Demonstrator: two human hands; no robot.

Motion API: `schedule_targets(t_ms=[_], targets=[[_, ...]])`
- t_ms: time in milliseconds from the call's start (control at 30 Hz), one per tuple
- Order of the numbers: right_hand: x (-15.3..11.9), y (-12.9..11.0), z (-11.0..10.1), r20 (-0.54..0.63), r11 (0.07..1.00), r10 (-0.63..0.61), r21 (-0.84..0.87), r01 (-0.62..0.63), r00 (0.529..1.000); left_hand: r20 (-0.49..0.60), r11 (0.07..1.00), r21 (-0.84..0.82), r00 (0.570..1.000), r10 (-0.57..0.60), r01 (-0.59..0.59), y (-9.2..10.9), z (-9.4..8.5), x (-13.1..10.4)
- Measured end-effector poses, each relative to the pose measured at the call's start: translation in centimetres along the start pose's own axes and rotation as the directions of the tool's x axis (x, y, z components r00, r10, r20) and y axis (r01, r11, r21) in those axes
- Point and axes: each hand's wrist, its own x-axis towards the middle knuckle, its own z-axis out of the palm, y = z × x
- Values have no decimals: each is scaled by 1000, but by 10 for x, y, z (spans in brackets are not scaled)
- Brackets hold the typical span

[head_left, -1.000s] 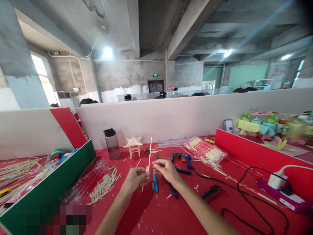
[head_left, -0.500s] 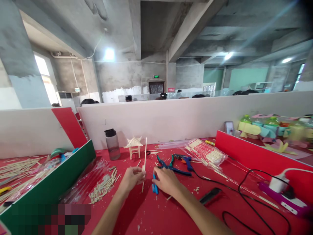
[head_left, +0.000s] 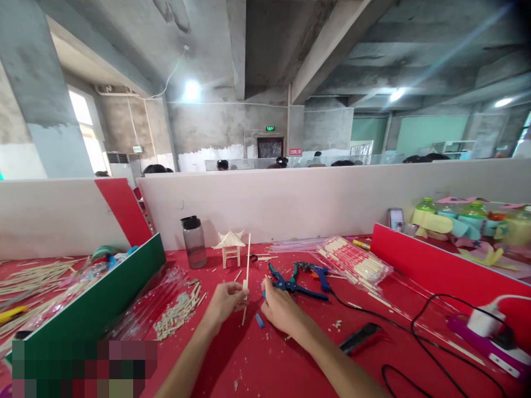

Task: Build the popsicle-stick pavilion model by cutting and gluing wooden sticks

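My left hand (head_left: 229, 298) pinches a few thin wooden sticks (head_left: 248, 260), one long and upright, with shorter ones beside it at the fingertips. Close by on the right, my right hand (head_left: 277, 304) is closed round a slim blue pen-like object (head_left: 264, 289), mostly hidden by the fingers. A small blue piece (head_left: 259, 320), perhaps its cap, lies on the red tabletop between my hands. Behind them stands a little stick pavilion (head_left: 231, 249). Just beyond my right hand are blue-handled pliers (head_left: 296, 284) and a blue glue gun (head_left: 317, 272).
A dark water bottle (head_left: 193, 243) stands by the white partition (head_left: 269, 204). Cut stick pieces (head_left: 178, 315) are heaped on the left, near a green divider (head_left: 91, 293). On the right are bagged sticks (head_left: 357, 260), a black utility knife (head_left: 360, 338), looping cable and a power strip (head_left: 493, 348).
The small blue piece now lies apart from my right hand, which has lifted slightly away from it. My left hand keeps its hold on the sticks. The view has shifted slightly.
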Motion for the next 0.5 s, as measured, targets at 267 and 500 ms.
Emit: schedule_targets(t_ms=[267, 500], targets=[[13, 14, -15, -129, 579, -52, 804, 135, 990, 5, 1000, -3, 1000, -10, 10, -2, 2, 3], [15, 13, -6, -231, 435, 71, 883, 179, 970, 49, 999, -34, 999, -13, 15, 1, 8, -3]])
